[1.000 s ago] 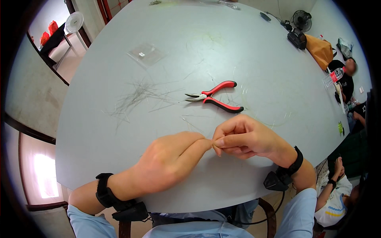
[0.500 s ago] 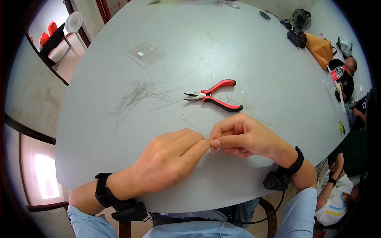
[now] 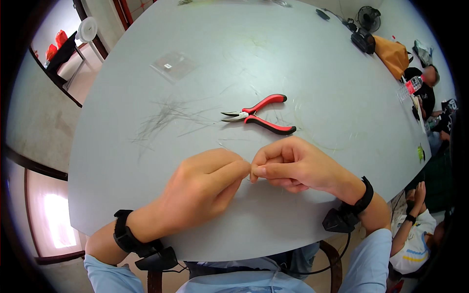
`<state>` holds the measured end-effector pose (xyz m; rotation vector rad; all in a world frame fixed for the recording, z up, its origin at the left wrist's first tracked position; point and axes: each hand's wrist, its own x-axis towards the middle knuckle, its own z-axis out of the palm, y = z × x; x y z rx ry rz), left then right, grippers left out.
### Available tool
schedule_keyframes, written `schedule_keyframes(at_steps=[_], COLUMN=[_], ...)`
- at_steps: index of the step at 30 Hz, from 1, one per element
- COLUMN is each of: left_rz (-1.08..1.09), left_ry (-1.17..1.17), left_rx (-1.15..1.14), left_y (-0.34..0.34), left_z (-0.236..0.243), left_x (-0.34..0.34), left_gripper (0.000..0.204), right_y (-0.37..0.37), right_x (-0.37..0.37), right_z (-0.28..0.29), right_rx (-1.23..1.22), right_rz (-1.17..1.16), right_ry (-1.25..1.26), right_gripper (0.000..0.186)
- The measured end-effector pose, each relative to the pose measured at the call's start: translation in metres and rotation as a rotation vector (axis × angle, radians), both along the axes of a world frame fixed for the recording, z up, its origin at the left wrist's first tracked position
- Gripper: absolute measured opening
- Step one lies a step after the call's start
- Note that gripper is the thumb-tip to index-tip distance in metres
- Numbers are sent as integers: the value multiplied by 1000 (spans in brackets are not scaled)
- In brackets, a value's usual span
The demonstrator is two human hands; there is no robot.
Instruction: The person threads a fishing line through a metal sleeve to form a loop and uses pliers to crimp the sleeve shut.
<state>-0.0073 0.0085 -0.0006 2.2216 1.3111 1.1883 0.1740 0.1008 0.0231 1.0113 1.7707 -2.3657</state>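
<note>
My left hand [image 3: 205, 183] is closed in a pinch near the table's front, its back turned up and its fingertips partly hidden. My right hand [image 3: 295, 168] pinches with thumb and forefinger right beside it, and the fingertips of both hands nearly meet. Whatever lies between them is too fine to make out. Just beyond the hands lie pliers [image 3: 250, 117] with red and black handles, their jaws apart and pointing left. To the left of these spreads a loose pile of thin wire-like strands [image 3: 168, 116].
A small clear plastic bag [image 3: 175, 66] lies farther back on the grey table [image 3: 112, 180]. Pale, see-through thread [image 3: 337, 148] curls right of the pliers. An orange-brown bag [image 3: 391, 56], a bottle [image 3: 411, 87] and a fan [image 3: 369, 18] are at the far right, with other people seated along that side.
Both hands have shifted slightly left, still pinched together. My left hand's fingers have changed their bend a little. The pliers and strands lie as before; the whole view has moved slightly.
</note>
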Motion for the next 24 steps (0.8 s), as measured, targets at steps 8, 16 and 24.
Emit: schedule_keyframes(at_steps=[8,16,24], left_rz=[30,88,-101], left_ry=[-47,64,231], left_rx=[-94,-178,-69], left_y=[1,7,11], left_z=[3,6,-11], left_x=[1,-6,-6], left_gripper=[16,12,15], right_y=[-3,8,8], right_x=[-1,6,5], right_z=[3,4,6], right_rx=[92,173,190], right_rz=[-32,-117,-101], right_ry=[21,24,21], right_gripper=[15,13,13])
